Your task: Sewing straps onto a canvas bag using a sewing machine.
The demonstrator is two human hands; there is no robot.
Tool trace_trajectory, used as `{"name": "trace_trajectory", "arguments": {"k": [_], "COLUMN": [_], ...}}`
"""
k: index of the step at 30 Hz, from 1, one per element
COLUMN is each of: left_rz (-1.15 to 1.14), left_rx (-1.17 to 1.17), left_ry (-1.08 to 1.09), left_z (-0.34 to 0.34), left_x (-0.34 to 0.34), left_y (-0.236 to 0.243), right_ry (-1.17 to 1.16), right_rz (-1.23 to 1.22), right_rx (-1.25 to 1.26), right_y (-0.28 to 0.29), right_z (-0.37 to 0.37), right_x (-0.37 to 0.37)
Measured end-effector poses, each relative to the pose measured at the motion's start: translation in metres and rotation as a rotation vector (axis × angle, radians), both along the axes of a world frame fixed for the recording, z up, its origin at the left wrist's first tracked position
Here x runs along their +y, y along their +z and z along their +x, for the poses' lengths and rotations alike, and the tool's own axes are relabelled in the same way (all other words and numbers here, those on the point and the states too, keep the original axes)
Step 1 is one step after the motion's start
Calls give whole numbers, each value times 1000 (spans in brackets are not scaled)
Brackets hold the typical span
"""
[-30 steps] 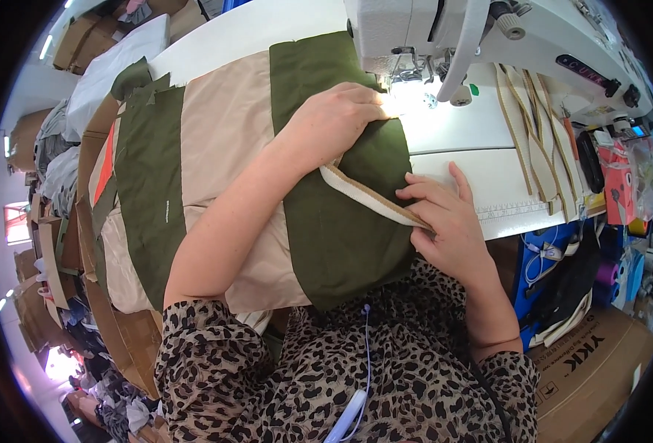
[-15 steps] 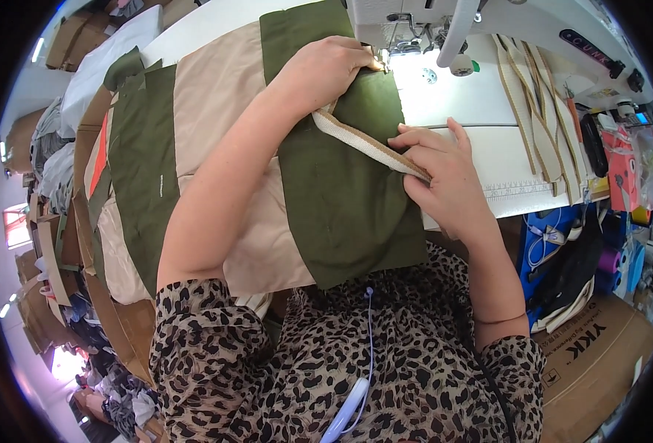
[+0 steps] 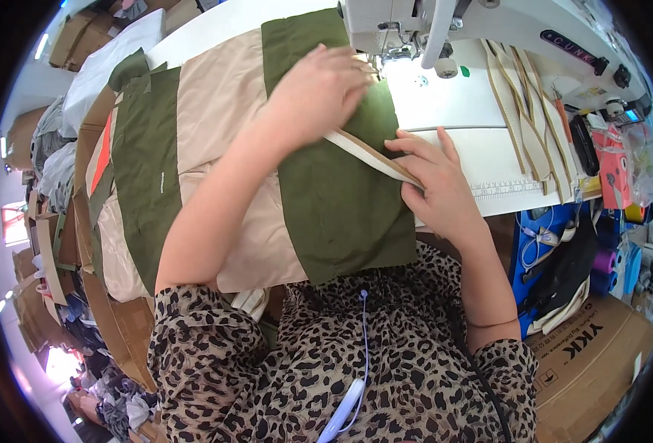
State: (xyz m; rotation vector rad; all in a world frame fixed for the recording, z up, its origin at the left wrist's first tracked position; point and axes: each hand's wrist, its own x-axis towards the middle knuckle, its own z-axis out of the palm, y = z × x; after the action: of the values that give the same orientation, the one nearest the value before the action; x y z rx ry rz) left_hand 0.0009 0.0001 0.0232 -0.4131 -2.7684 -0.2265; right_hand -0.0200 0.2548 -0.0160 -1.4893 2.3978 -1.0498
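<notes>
Olive green fabric [image 3: 345,221] joined with beige panels [image 3: 219,96] lies across the sewing table and hangs over its near edge. My left hand [image 3: 319,96] is over the far part of the green panel, beside the sewing machine's [image 3: 396,52] needle area. Motion smears its fingers, so I cannot tell whether they grip anything. A white and tan webbing strap [image 3: 371,156] runs from beneath that hand to my right hand [image 3: 439,181], which is closed on it between thumb and fingers near the fabric's right edge.
Several webbing strips [image 3: 515,103] lie on the white table [image 3: 452,100] at the right, and a ruler scale [image 3: 503,190] runs along its near edge. A cardboard box [image 3: 599,347] stands lower right. More cartons [image 3: 123,325] and piled cloth are at the left.
My left hand has shifted slightly left and lifted, its fingers now blurred near the machine. The right hand keeps hold of the strap in about the same place. The whole view has shifted slightly.
</notes>
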Motion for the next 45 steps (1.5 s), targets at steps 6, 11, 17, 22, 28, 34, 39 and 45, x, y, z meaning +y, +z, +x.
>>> {"name": "trace_trajectory", "arguments": {"k": [6,11,17,22,28,34,39,45], "left_rz": [215,252,128,34,458,106,139,252], "left_rx": [-51,209,146,-29,-42,-49,-165,-92], "left_ry": [-135,-27,73,368,-119,11,46,0], "left_z": [80,101,131,144,108,105,103,98], "left_x": [51,21,-27,-16,90,78,82,87], "left_y": [-9,-5,8,18,8,-17,-15,-25], "right_ry": [-127,-192,-118,-35,-59,-76,47,-35], "right_rz": [5,-24,-453,-229,-133,-6,39,9], "right_rx": [103,-50,-55,213,301,103,227,310], "right_y": [21,20,6,-1,-5,2,-1,-14], "right_z": [18,25,6,4,13,22,33,36], "right_x": [17,54,55,20,-6,41,58,53]}}
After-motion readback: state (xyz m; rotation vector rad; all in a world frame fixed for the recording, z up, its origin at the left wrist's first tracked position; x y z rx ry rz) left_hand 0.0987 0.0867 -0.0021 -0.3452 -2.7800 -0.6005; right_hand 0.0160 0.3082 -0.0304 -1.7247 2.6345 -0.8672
